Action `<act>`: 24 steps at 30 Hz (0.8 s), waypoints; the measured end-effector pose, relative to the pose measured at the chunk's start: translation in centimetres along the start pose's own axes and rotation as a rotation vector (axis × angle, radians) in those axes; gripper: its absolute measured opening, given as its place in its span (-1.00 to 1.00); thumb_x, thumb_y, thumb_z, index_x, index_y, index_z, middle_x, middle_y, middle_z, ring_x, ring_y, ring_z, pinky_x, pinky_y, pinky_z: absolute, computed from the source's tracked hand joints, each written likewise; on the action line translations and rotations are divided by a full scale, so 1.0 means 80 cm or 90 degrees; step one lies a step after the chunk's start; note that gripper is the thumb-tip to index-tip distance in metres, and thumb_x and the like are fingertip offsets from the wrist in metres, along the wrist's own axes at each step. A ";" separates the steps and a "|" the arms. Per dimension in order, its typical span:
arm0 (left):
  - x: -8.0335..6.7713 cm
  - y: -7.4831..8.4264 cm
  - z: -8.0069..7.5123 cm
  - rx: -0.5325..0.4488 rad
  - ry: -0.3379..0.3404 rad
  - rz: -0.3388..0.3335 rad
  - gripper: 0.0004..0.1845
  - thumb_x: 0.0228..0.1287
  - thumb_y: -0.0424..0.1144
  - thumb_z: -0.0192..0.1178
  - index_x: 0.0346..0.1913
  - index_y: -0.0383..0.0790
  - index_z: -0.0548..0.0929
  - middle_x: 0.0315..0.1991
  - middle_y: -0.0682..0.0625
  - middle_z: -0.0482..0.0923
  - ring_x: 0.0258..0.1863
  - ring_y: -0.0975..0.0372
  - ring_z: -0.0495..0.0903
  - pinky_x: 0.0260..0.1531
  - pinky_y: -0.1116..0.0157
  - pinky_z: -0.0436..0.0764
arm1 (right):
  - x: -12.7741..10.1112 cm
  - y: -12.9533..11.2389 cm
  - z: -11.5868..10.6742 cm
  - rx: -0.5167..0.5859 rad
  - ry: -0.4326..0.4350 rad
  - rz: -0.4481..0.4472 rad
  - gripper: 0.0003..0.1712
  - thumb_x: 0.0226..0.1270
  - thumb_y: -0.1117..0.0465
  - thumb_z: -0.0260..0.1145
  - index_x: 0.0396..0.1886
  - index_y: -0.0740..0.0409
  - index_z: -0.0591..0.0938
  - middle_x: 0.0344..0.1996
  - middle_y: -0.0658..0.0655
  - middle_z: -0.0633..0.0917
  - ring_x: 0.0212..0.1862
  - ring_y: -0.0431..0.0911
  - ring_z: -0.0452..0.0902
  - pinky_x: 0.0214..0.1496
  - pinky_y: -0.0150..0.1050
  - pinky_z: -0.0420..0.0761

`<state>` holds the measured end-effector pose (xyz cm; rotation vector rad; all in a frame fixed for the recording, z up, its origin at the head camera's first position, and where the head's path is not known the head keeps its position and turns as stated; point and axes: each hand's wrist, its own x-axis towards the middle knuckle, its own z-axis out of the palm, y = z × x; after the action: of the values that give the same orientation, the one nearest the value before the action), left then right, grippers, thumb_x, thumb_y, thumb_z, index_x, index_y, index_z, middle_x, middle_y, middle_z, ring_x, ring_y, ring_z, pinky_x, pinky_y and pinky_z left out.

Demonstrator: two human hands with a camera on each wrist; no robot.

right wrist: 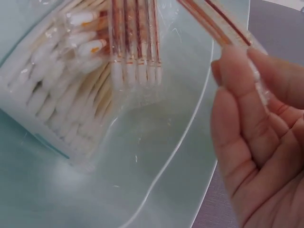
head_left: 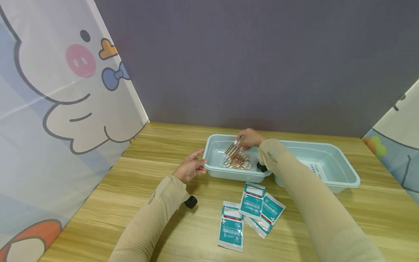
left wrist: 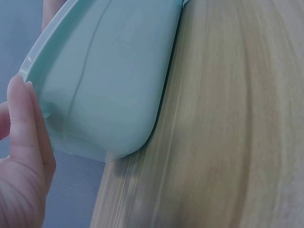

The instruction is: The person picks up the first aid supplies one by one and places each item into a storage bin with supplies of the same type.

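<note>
Left hand: my left hand [head_left: 191, 168] rests against the left end of the tray [head_left: 212, 171]; fingers lie fairly straight along its rim, and the left wrist view shows a finger [left wrist: 26, 123] pressed on the tray's [left wrist: 109, 76] outer wall.
Right hand: my right hand [head_left: 250, 138] is over the tray, fingertips pinching a swab strip [head_left: 231, 148]; in the right wrist view the fingers [right wrist: 242, 95] close on the strip's [right wrist: 213, 23] clear wrapper.
Swabs: a pile of wrapped swab strips [head_left: 238, 161] lies on the tray floor, under the held strip; the right wrist view shows white cotton tips [right wrist: 61, 95] in clear film.
Tray: on the wooden table [head_left: 131, 174], near the back wall, touching a second tray [head_left: 343, 171] to its right.
Packets: three teal packets [head_left: 250, 213] lie on the table just in front of the trays, between my forearms, overlapping.
Surroundings: cartoon curtains [head_left: 55, 109] stand at both sides.
</note>
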<state>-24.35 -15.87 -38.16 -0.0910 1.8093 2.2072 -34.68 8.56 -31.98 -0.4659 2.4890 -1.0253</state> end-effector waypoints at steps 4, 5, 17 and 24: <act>0.002 -0.001 0.003 0.005 -0.013 -0.004 -0.38 0.41 -0.52 -0.02 0.48 -0.22 0.13 -0.42 -0.07 0.43 -0.65 0.31 0.50 -0.60 0.50 0.62 | -0.006 0.004 -0.006 -0.043 0.011 0.013 -0.68 0.24 0.43 0.29 0.01 0.39 0.57 -0.24 0.27 0.68 -0.54 -0.18 0.61 -0.26 -0.14 0.73; 0.002 -0.002 0.003 0.008 -0.015 -0.005 -0.38 0.42 -0.51 -0.02 0.48 -0.21 0.12 -0.41 -0.07 0.43 -0.64 0.31 0.50 -0.59 0.50 0.62 | -0.009 0.003 -0.009 -0.057 0.013 0.010 -0.67 0.24 0.42 0.29 0.02 0.39 0.57 -0.21 0.29 0.67 -0.53 -0.18 0.62 -0.27 -0.15 0.73; -0.003 -0.001 -0.010 0.007 -0.020 0.000 -0.37 0.44 -0.47 -0.02 0.49 -0.22 0.08 -0.42 -0.06 0.46 -0.62 0.32 0.51 -0.55 0.51 0.62 | -0.048 0.002 -0.045 -0.123 0.030 -0.044 -0.65 0.28 0.40 0.26 0.05 0.42 0.56 -0.18 0.36 0.67 -0.45 -0.09 0.65 -0.17 -0.06 0.71; -0.001 -0.004 -0.006 0.014 -0.034 -0.002 -0.36 0.43 -0.47 -0.02 0.50 -0.21 0.06 -0.47 -0.06 0.50 -0.64 0.31 0.52 -0.56 0.49 0.63 | -0.088 0.031 -0.058 -0.115 0.043 -0.073 -0.68 0.26 0.42 0.27 -0.01 0.48 0.55 -0.34 0.29 0.70 -0.48 -0.08 0.62 -0.28 -0.12 0.72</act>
<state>-24.27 -16.29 -38.51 -0.0313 1.8035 2.1659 -31.28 16.12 -29.08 -0.6451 2.6547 -0.8743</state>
